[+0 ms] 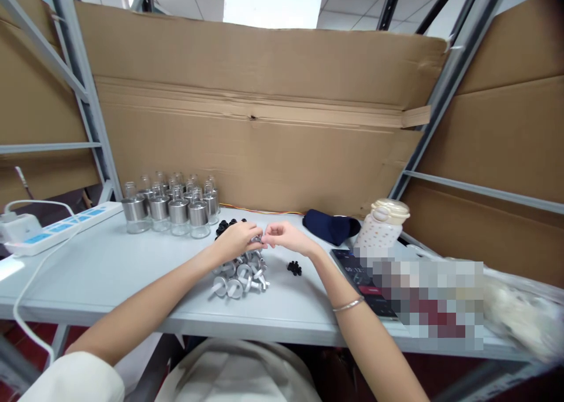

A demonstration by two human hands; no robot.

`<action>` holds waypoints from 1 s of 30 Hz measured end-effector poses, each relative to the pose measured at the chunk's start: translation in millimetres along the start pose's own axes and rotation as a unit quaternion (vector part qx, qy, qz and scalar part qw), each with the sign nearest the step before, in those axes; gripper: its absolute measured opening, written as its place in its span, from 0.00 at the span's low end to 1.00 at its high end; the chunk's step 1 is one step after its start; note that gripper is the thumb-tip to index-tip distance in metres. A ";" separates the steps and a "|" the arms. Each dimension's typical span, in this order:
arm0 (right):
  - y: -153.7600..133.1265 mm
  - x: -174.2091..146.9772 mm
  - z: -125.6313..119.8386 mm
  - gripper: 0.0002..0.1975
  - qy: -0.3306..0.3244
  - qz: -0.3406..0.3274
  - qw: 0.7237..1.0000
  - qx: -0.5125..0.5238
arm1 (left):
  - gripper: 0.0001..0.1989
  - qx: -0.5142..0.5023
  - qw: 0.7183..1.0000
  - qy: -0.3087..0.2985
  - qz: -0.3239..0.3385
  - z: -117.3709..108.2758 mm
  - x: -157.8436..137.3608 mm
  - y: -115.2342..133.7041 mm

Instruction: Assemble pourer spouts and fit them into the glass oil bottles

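Observation:
My left hand (pixel 240 238) is closed around a small silver metal piece (pixel 256 238), held just above the table. It looks like the silver disc-and-stem pieces (pixel 240 275) heaped below it. My right hand (pixel 284 237) meets it from the right, thumb and fingers pinched at the end of the piece; anything tiny between them is hidden. Behind my left hand lies a pile of black parts (pixel 224 227), partly covered by it. A little cluster of small black pieces (pixel 294 268) lies on the table below my right hand.
Several glass bottles with metal bands (pixel 178 212) stand at the back left, near a white power strip (pixel 66 228). On the right are a dark blue cap (pixel 330 225), a dotted white flask (pixel 381 225), a phone-like screen (pixel 352 272) and a plastic bag (pixel 520 308). Cardboard (pixel 264 161) walls the back.

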State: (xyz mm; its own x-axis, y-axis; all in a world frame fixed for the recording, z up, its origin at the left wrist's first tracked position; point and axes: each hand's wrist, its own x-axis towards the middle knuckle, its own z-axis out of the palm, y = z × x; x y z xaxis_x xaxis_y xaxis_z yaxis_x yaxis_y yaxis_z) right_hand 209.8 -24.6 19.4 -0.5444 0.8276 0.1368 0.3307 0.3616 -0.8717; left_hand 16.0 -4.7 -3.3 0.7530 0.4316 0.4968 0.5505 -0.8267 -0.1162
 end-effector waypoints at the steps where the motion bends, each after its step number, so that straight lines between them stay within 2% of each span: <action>1: -1.0 -0.1 1.5 0.23 -0.005 -0.001 1.000 0.007 | 0.17 0.009 1.000 0.002 0.002 -1.0 0.1 2.1; 5: -2.5 -3.2 -1.4 0.22 -0.017 0.004 1.000 -0.001 | 0.21 0.034 0.999 0.013 0.001 -4.3 0.4 8.4; 11: -0.7 -7.8 -11.4 0.20 0.013 0.029 0.999 -0.014 | 0.15 0.006 1.000 0.017 0.013 -5.6 -0.1 10.6; 22: -0.4 -7.5 -8.0 0.17 -0.019 0.008 0.999 -0.044 | 0.13 0.017 0.999 0.041 -0.026 -5.7 0.3 10.4; 30: -0.5 -9.7 -9.9 0.17 -0.063 -0.025 0.997 -0.044 | 0.15 0.010 0.998 0.062 0.021 -7.0 1.4 13.5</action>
State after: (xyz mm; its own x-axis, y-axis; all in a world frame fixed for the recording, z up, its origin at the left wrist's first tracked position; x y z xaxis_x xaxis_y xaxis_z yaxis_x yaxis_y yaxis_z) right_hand 222.5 -28.5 23.2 -0.6532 0.7485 0.1143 0.3641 0.4428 -0.8194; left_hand 21.9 -17.8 1.9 0.7255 0.3474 0.5941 0.5275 -0.8352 -0.1558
